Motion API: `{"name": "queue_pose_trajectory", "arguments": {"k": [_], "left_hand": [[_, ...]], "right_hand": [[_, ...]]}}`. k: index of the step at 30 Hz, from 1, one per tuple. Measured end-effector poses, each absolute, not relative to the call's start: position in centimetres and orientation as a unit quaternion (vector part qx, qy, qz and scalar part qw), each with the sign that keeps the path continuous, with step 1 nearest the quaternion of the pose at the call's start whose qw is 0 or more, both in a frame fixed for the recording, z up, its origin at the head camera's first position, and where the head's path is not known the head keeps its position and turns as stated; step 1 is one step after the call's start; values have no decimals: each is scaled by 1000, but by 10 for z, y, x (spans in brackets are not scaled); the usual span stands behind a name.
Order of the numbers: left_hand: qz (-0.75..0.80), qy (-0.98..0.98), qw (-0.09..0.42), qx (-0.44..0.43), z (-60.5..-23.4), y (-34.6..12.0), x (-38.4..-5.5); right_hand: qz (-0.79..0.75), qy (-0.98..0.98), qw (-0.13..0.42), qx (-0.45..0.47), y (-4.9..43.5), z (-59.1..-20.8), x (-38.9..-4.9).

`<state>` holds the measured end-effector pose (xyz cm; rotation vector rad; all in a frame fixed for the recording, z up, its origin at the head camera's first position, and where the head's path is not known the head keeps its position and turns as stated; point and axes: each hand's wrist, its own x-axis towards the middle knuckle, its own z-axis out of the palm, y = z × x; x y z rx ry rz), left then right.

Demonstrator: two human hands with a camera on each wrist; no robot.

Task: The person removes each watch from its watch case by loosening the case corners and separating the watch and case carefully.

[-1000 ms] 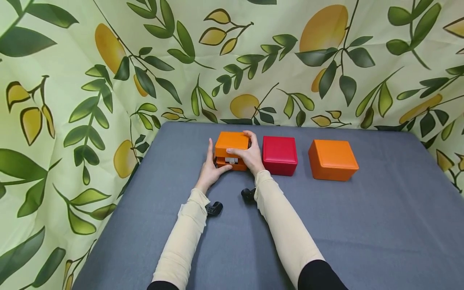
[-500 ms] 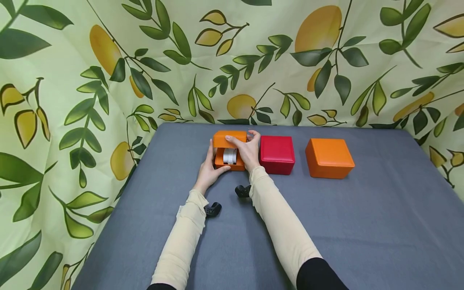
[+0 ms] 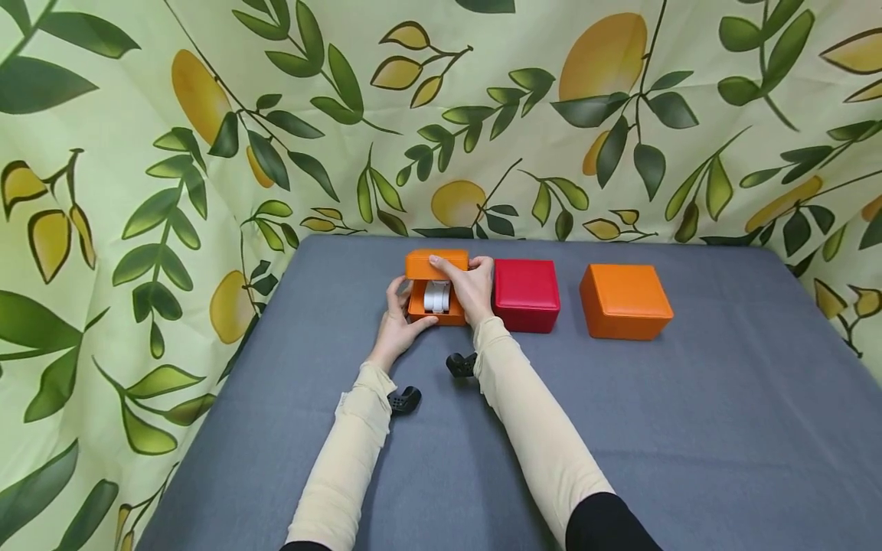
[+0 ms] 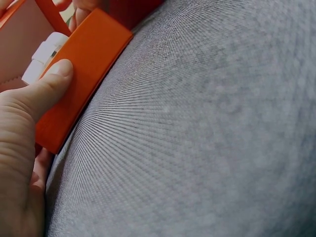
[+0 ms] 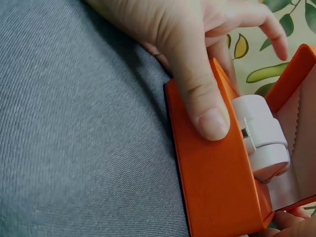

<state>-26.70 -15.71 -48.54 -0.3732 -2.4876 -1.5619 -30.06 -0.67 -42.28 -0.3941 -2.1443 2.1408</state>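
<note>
A small orange box (image 3: 451, 319) stands at the far left of the table, its lid (image 3: 420, 265) tilted back. Inside sits a white, silvery rounded roll (image 3: 436, 297) with a band and clasp, like a watch on its cushion. My left hand (image 3: 394, 333) grips the box's base; the thumb (image 4: 52, 84) presses the front wall and the fingers bend round the left side. At the lid's front right is my right hand (image 3: 475, 291), thumb over the lid's front face and fingers round its right side. Those fingers (image 5: 296, 224) show only partly in the right wrist view.
A closed red box (image 3: 527, 295) stands just right of the orange one. Farther right is another closed orange box (image 3: 627, 301). Grey cloth covers the table (image 3: 730, 398). Behind hangs a leaf-printed curtain (image 3: 393, 168). A black wrist device (image 3: 405, 399) sits below each hand.
The lid has lifted from nearly closed to tilted back, baring the white roll. My left fingers, straight up before, now bend. My right fingers have come down slightly beside the lid.
</note>
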Motion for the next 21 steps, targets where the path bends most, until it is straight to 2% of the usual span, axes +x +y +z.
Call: {"name": "queue_pose_trajectory", "arguments": {"k": [5,11,21], "left_hand": [[-523,-838,94,-123,-486,-157,-265],[-527,-838,72,-121,-486,-157,-262],[-537,-833,66,-116,-485,-159,-266]], "right_hand": [[703,-701,53,-108,-7,-427,-298],[699,-707,53,-97,-5,-430,-294],[695,-717,50,-22,-3,-439,-285]]}}
